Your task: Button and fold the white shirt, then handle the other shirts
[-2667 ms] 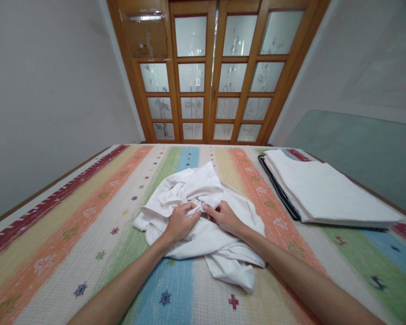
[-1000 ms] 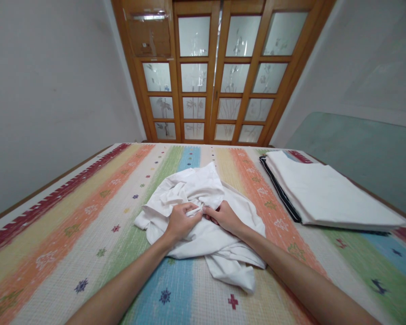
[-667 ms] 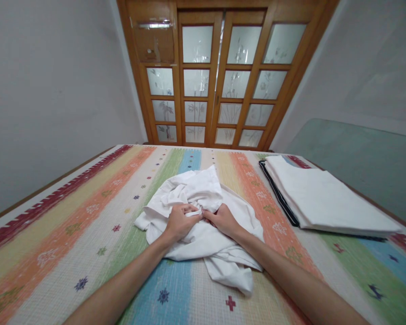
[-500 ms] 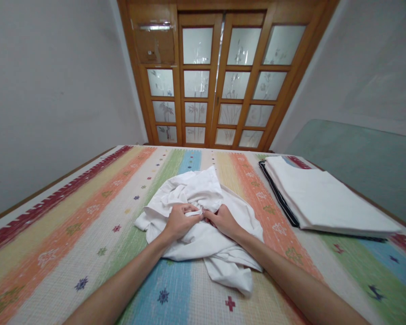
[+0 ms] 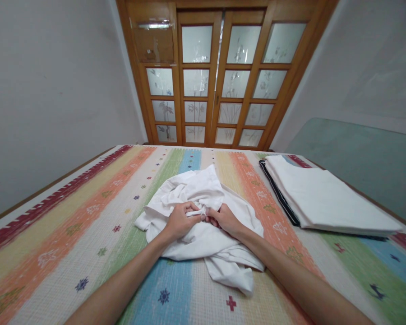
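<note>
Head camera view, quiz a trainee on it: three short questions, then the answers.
1. True or false: the folded white fabric lies to the right of the crumpled white cloth.
2. Fill in: on the striped cover, the dark red mark just below the cloth is shaped like a ____.
3. What do the left hand and right hand hold? A: striped cover; B: folded white fabric; C: crumpled white cloth.

Key: 1 true; 2 cross; 3 C.

Over on the right, folded white fabric [image 5: 328, 194] lies atop black cloth [image 5: 280, 194] on the striped tablecloth [image 5: 98, 221], near a pale green panel [image 5: 365, 155]. Beyond stand wood-framed doors [image 5: 212, 101] with plant-patterned panes [image 5: 236, 83].
</note>
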A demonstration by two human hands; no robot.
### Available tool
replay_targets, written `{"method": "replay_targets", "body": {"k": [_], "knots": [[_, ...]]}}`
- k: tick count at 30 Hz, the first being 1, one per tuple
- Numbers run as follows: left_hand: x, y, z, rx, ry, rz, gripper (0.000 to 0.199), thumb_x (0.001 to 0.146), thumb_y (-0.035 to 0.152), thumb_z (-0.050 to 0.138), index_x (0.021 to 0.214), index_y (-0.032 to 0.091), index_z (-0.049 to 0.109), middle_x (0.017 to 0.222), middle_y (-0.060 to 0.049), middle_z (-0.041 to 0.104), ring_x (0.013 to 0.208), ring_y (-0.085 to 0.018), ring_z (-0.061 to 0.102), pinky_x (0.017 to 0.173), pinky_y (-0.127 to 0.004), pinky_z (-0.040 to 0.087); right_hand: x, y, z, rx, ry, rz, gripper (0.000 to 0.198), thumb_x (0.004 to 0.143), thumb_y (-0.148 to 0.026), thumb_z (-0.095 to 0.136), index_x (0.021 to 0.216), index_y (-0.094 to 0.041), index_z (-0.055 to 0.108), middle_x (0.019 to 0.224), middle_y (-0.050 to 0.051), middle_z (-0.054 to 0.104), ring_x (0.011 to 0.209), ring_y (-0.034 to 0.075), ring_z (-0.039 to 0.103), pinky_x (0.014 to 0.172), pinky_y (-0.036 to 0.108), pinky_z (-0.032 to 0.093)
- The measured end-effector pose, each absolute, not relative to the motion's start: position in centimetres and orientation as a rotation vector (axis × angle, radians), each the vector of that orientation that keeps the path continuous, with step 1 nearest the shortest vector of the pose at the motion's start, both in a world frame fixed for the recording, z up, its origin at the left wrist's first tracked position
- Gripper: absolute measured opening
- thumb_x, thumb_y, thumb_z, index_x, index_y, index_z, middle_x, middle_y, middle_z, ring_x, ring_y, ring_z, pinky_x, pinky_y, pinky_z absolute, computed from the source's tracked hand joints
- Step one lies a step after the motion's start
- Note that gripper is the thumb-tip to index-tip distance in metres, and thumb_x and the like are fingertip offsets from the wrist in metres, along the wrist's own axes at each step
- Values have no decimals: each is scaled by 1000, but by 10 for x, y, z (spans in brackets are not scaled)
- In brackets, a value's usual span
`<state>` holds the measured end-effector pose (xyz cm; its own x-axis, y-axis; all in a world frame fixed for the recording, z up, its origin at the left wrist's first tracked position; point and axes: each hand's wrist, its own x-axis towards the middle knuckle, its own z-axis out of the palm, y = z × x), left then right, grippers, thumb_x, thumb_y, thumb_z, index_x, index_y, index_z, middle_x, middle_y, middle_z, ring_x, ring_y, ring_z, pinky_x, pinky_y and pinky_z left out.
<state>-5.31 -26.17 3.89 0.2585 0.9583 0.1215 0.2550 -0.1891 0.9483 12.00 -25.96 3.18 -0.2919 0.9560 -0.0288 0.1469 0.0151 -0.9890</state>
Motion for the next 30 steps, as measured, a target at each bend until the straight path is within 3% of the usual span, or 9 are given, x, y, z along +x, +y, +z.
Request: {"method": "replay_targets", "body": {"k": [30], "knots": [[-54, -263, 41, 1757, 1149, 975, 12, 66, 23, 69, 64, 16, 59, 66, 1, 66, 66, -15, 60, 62, -22, 41, 122, -261, 28, -1067, -1710, 1275, 43, 81, -55, 53, 61, -16, 55, 48, -5, 41, 46, 10, 33, 45, 24, 25]]}}
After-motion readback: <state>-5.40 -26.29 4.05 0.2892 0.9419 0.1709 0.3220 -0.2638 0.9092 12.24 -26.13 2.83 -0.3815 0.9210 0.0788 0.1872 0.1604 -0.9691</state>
